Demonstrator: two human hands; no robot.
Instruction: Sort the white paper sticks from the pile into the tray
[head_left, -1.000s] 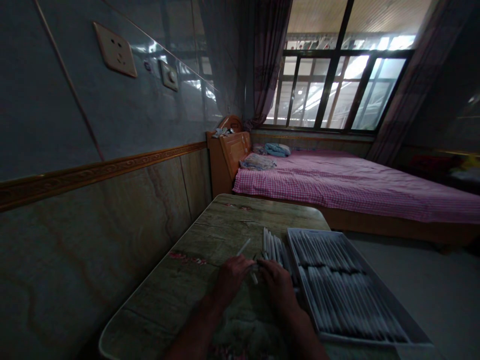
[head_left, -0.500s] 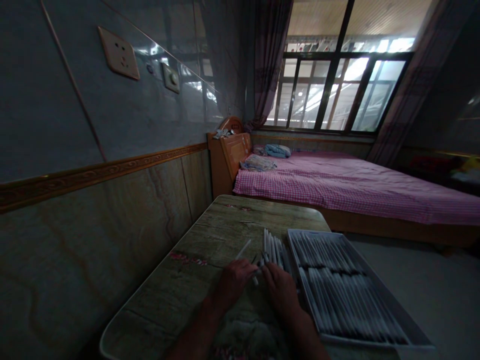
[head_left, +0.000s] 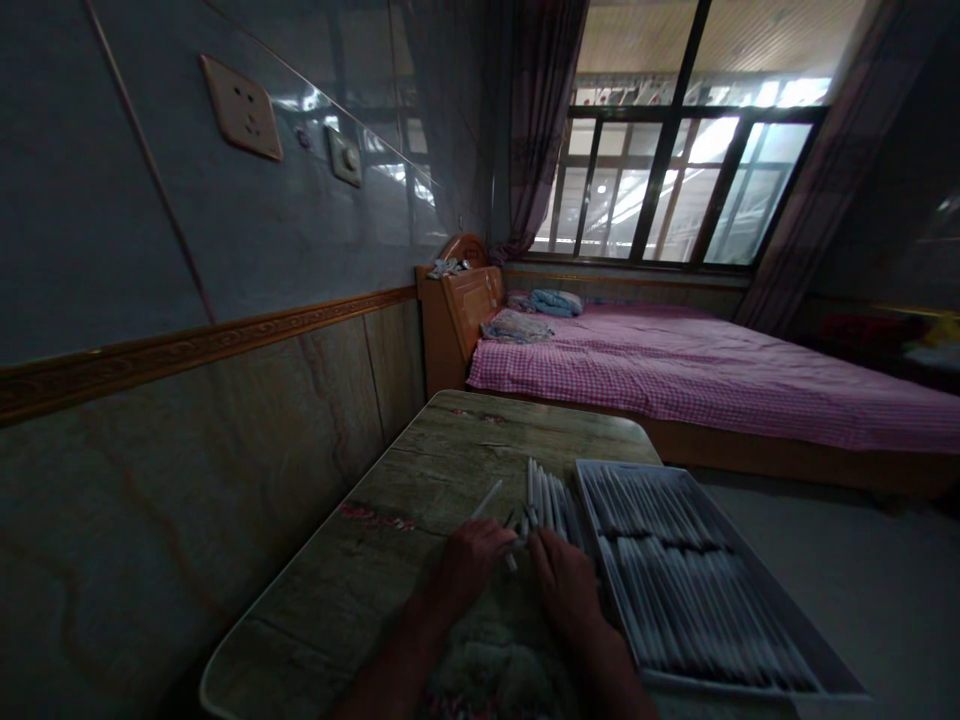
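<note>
My left hand (head_left: 474, 562) is closed, with its thumb and fingertips pinched on a slim white pen-like stick whose lower end (head_left: 511, 563) shows under the fingers. Another thin pale stick (head_left: 488, 498) points up and away just beyond that hand; whether it is held or lies on the table cannot be made out. My right hand (head_left: 564, 580) is close by on the right, fingers curled at the near end of a row of white pen-like sticks (head_left: 549, 500). What its fingers grip is hidden. Small dark parts show between the two hands.
Right of my hands, a pale shallow tray (head_left: 626, 630) holds two rows of similar white sticks with dark ends. All this is on a wood-patterned table (head_left: 360, 590). A tiled wall (head_left: 300, 400) borders the left; a bed (head_left: 675, 370) is behind the table.
My right hand has shifted slightly to the right, away from the left hand, towards the row of sticks. My left hand has barely moved.
</note>
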